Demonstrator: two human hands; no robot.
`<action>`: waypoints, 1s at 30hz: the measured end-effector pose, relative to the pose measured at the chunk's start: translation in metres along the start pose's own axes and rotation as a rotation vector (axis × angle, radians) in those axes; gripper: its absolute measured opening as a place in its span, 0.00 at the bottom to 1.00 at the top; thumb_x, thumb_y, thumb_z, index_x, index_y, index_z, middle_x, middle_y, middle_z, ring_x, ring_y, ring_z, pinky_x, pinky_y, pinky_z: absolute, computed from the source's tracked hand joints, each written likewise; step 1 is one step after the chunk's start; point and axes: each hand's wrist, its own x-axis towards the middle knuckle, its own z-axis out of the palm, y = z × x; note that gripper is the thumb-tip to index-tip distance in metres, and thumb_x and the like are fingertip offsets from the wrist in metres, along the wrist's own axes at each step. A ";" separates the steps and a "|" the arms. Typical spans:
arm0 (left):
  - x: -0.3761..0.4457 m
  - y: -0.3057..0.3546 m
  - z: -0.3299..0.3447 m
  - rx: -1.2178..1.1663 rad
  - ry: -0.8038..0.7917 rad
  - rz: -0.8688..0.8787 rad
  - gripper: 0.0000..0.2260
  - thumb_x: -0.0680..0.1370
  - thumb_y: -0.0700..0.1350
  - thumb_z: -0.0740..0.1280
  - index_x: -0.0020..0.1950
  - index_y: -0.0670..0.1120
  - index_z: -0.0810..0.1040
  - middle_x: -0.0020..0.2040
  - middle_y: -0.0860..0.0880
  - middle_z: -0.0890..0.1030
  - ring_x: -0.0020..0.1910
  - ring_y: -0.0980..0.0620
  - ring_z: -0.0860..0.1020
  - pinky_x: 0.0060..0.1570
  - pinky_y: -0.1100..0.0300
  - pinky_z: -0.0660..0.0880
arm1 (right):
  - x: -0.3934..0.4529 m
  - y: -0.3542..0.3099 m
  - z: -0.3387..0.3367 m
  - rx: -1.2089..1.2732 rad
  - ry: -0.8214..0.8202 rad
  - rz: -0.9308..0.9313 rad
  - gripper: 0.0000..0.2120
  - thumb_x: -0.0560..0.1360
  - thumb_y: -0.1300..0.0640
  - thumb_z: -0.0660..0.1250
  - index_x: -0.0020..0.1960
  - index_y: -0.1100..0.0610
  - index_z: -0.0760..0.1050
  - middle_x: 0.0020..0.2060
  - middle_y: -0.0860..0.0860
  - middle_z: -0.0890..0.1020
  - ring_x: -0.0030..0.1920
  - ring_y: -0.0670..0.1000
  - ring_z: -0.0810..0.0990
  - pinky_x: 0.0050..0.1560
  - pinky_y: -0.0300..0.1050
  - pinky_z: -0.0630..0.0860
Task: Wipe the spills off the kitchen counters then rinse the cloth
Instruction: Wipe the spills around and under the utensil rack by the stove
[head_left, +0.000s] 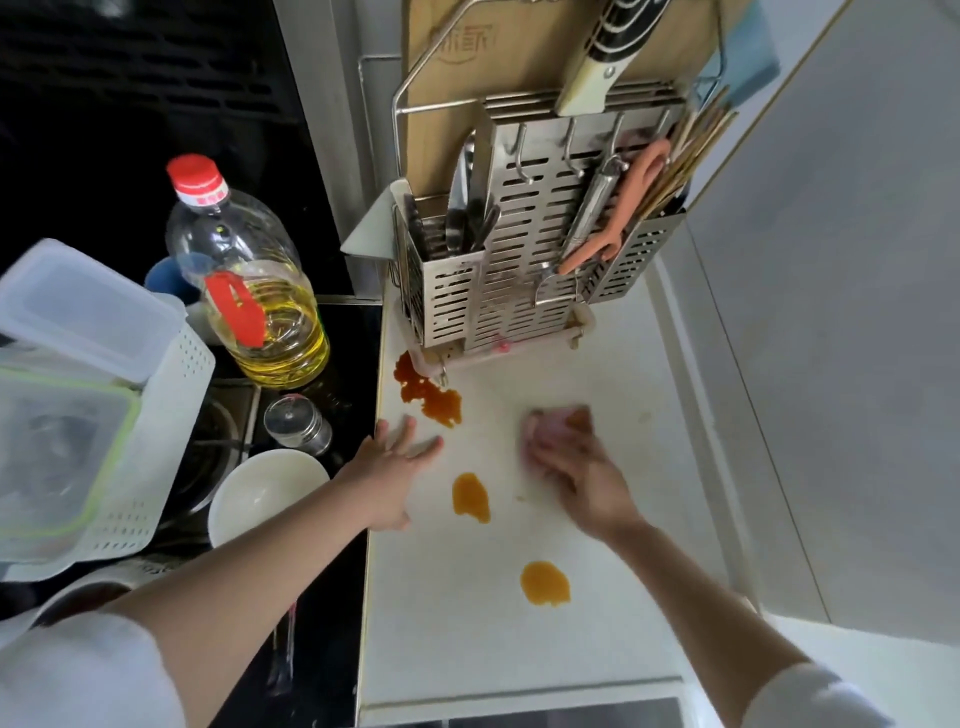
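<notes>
- Counter (597, 364): white worktop, lying between a dark stove on the left and a pale wall on the right.
- Cloth (558, 428): pinkish, blurred, lying flat on the counter right of centre, under the fingers of the right hand.
- Right hand (582, 475): pressing down on the cloth; blur is hiding whether the fingers are curling round it, so the grasp cannot be told.
- Left hand (387, 475): resting palm-down at the counter's left edge, fingers straight and spread apart, holding nothing.
- Largest spill (428, 392): dark orange, reaching from the foot of the rack toward the left fingertips.
- Middle spill (471, 497): orange, sitting between the two hands.
- Near spill (545, 583): orange, sitting closest to the person, between the forearms.
- Utensil rack (498, 270): perforated steel, standing at the back of the counter, carrying utensils, chopsticks, a cleaver and a wooden cutting board (519, 47).
- Oil bottle (244, 275): clear with a red cap, partly full of yellow oil, standing on the stove side.
- Shaker (297, 424): small glass jar, sitting beside the white bowl (265, 493).
- Plastic containers (78, 364): stacked in a white basket at far left.
</notes>
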 end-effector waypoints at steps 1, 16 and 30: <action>0.001 0.000 0.001 0.000 0.003 0.000 0.49 0.76 0.47 0.71 0.79 0.58 0.34 0.79 0.44 0.31 0.77 0.33 0.35 0.77 0.42 0.48 | -0.007 0.007 -0.001 -0.017 -0.033 -0.133 0.16 0.75 0.56 0.64 0.61 0.50 0.82 0.65 0.48 0.79 0.68 0.49 0.73 0.70 0.41 0.68; 0.004 -0.002 0.005 0.007 0.012 -0.004 0.49 0.75 0.48 0.73 0.80 0.59 0.36 0.79 0.44 0.32 0.77 0.33 0.36 0.77 0.41 0.52 | -0.039 0.022 -0.038 -0.039 -0.179 -0.062 0.13 0.79 0.55 0.64 0.62 0.51 0.80 0.57 0.51 0.79 0.59 0.53 0.76 0.56 0.43 0.75; 0.000 -0.001 0.002 0.015 0.028 0.006 0.48 0.76 0.47 0.72 0.80 0.58 0.37 0.79 0.43 0.33 0.77 0.33 0.37 0.77 0.41 0.51 | 0.014 0.033 -0.039 -0.041 0.008 0.263 0.13 0.77 0.49 0.64 0.61 0.47 0.77 0.62 0.52 0.72 0.59 0.56 0.75 0.57 0.49 0.76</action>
